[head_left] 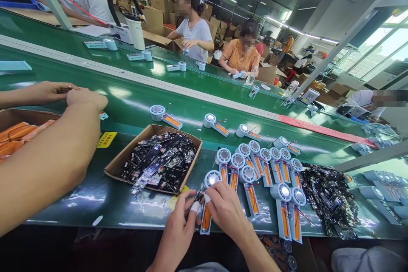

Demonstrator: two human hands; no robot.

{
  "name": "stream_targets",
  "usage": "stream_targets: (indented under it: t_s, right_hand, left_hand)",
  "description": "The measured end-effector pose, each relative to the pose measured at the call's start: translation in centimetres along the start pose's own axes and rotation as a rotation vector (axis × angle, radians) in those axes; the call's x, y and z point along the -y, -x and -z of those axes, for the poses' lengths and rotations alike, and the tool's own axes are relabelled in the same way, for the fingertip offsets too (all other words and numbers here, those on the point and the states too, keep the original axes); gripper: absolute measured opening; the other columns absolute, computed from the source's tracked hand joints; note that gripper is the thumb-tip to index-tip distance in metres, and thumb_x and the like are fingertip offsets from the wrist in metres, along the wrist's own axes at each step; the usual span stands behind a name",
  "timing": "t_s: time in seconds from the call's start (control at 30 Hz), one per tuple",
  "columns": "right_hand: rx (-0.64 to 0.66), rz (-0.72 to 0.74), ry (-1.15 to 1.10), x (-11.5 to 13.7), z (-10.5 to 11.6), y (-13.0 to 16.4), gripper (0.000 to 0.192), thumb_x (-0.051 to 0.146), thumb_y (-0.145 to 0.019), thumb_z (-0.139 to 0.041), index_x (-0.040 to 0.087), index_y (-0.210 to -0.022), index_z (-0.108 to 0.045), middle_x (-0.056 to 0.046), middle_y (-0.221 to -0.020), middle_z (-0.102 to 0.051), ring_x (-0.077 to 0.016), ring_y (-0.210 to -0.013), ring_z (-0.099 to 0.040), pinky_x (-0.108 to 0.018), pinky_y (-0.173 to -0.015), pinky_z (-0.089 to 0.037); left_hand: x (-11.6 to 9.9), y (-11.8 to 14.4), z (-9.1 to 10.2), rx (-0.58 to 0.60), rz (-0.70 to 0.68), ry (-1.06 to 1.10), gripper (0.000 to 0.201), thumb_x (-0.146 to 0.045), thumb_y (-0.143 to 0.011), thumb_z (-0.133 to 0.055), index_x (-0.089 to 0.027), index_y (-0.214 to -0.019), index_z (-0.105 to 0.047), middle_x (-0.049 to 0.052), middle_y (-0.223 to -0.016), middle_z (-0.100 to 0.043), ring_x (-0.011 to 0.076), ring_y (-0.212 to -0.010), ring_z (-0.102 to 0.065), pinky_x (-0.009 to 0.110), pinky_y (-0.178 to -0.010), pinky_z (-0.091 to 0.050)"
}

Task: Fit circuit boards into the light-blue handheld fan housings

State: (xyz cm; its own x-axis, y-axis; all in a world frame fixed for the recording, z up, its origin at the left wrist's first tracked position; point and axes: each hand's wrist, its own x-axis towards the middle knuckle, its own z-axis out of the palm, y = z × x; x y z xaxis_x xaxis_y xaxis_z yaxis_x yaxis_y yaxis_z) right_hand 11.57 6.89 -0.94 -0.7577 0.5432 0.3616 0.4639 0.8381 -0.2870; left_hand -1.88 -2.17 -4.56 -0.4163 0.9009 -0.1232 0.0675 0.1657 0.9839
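Bottom centre of frame: both of the wearer's hands meet on one small fan unit (208,204) at the near edge of the green bench (95,191). Unit's round white head sits at approx. centre frame, w/ its orange-faced handle running down toward the bottom edge, so long axis is near vertical in frame, slightly tilted, head away from the wearer.

Left hand (178,225): fingers drawn together, pinching a small dark part, prob. a circuit board, just left of the handle's upper end; a white cot shows on one fingertip. Right hand (226,210): fingers closed down over the handle from the right, thumb tip pressed near the neck under the head. Both hands touch the unit; right covers more of it, left sits at the joint betw. dark part and handle.

Left centre: open cardboard tray (153,161) full of black circuit boards, just up-left of the left hand. Right of the hands: a cluster of like fan units (255,165) lying handles-down, and a loose heap of black boards (328,195) beyond, lower right.

Left edge: a co-worker's forearm and hands (79,97) reach in over the belt. Upper frame: seated people at the far side of the line, cartons stacked behind.
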Motion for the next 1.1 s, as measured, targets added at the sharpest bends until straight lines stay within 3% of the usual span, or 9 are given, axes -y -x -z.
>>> stream_targets:
  t_s: [0.17,0.33,0.53,0.63,0.77,0.9,1.0,1.1]
  right_hand:
    - [0.077,0.065,0.122,0.3,1.1,-0.6,0.013,0.010,-0.095,-0.053,0.018,-0.091,-0.061,-0.008,-0.088,-0.059,-0.0237,-0.079,-0.053,-0.036,-0.068,-0.047]
    - [0.065,0.063,0.162,0.6,0.5,-0.6,0.016,0.008,-0.096,-0.051,0.020,-0.089,-0.060,-0.007,-0.084,-0.058,-0.0244,-0.077,-0.053,-0.036,-0.067,-0.047]
    - [0.073,-0.060,-0.048,-0.1,0.2,-0.3,0.020,0.010,-0.097,-0.051,0.019,-0.110,-0.064,-0.008,-0.098,-0.066,-0.0224,-0.088,-0.060,-0.033,-0.076,-0.051]
    - [0.178,-0.044,-0.155,-0.7,1.1,-0.6,0.024,0.011,-0.098,-0.052,0.019,-0.116,-0.065,-0.007,-0.098,-0.067,-0.0214,-0.090,-0.061,-0.032,-0.078,-0.051]
    - [0.211,-0.027,-0.213,-0.9,1.5,-0.8,0.018,0.012,-0.097,-0.054,0.019,-0.102,-0.069,-0.006,-0.092,-0.068,-0.0209,-0.087,-0.061,-0.031,-0.076,-0.050]
    - [0.170,-0.067,-0.196,-0.4,1.2,-0.2,0.018,0.011,-0.096,-0.053,0.018,-0.100,-0.069,-0.007,-0.091,-0.068,-0.0215,-0.086,-0.061,-0.032,-0.076,-0.050]
    - [0.173,-0.131,-0.354,-0.4,1.6,0.2,0.017,0.014,-0.096,-0.055,0.020,-0.105,-0.068,-0.006,-0.097,-0.070,-0.0190,-0.087,-0.064,-0.029,-0.077,-0.051]
    - [0.183,-0.219,-0.499,-0.4,2.6,-0.2,0.020,0.017,-0.096,-0.057,0.020,-0.112,-0.067,-0.004,-0.099,-0.071,-0.0161,-0.080,-0.065,-0.025,-0.073,-0.051]
  left_hand:
    - [0.4,0.1,0.2,-0.044,-0.117,-0.146,0.032,-0.033,-0.089,-0.046,-0.021,-0.114,-0.062,0.007,-0.098,-0.079,0.0173,-0.061,-0.073,0.027,-0.053,-0.060]
    - [0.8,0.0,0.5,-0.069,-0.294,-0.245,0.036,-0.027,-0.088,-0.047,-0.022,-0.114,-0.071,0.007,-0.108,-0.079,0.0191,-0.074,-0.076,0.025,-0.057,-0.061]
    - [0.3,-0.4,1.6,0.052,-0.179,-0.096,0.035,-0.033,-0.089,-0.050,-0.022,-0.110,-0.076,0.008,-0.108,-0.078,0.0161,-0.061,-0.072,0.023,-0.046,-0.056]
    - [0.3,-0.6,2.0,0.116,-0.128,-0.030,0.035,-0.038,-0.089,-0.053,-0.020,-0.105,-0.078,0.008,-0.090,-0.078,0.0161,-0.057,-0.069,0.023,-0.045,-0.055]
    - [0.8,-0.9,2.0,0.146,-0.138,0.005,0.035,-0.039,-0.090,-0.053,-0.019,-0.104,-0.078,0.003,-0.063,-0.069,0.0173,-0.056,-0.068,0.024,-0.049,-0.057]
    - [1.4,-0.9,2.0,0.145,-0.212,-0.050,0.033,-0.036,-0.091,-0.053,-0.020,-0.105,-0.079,0.008,-0.085,-0.079,0.0198,-0.071,-0.075,0.028,-0.061,-0.063]
    - [1.8,-0.3,2.0,0.111,-0.382,-0.169,0.029,-0.028,-0.092,-0.053,-0.024,-0.106,-0.078,0.008,-0.108,-0.078,0.0218,-0.098,-0.075,0.033,-0.085,-0.063]
    - [2.2,0.6,1.7,0.024,-0.566,-0.298,0.034,-0.016,-0.092,-0.050,-0.028,-0.114,-0.075,0.005,-0.112,-0.076,0.0174,-0.103,-0.074,0.028,-0.091,-0.060]
